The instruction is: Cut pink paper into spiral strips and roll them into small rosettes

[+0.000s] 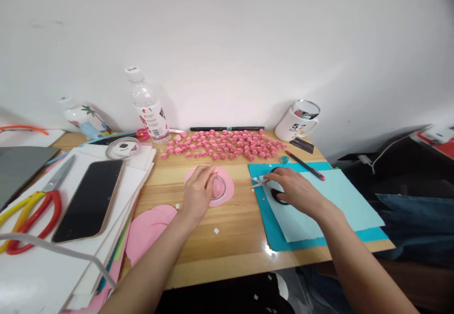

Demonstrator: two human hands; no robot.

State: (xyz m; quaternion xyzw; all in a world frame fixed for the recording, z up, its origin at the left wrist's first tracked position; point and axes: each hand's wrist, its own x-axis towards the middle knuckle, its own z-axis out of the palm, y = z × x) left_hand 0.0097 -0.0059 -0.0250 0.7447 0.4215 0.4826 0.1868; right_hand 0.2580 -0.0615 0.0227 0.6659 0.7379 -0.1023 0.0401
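My left hand (199, 190) is over a round piece of pink paper (229, 192), its fingers curled together at the left side of a thin ring (224, 186) lying on it. What those fingertips pinch is hidden. My right hand (296, 188) is closed around small scissors (280, 196) with black handles. Their blades are apart and point left, above the edge of the blue sheets (266, 224). Larger pink paper circles (151, 226) lie partly behind my left forearm. Many small pink rolled paper pieces (227, 144) are spread along the back of the table.
A phone (90, 198) and red-and-yellow scissors (39, 210) rest on stacked papers at left. Two bottles (149, 108) (83, 117) and a white mug (296, 121) stand by the wall. A pen (305, 165) lies near the blue sheets; paper scraps (216, 231) dot the table.
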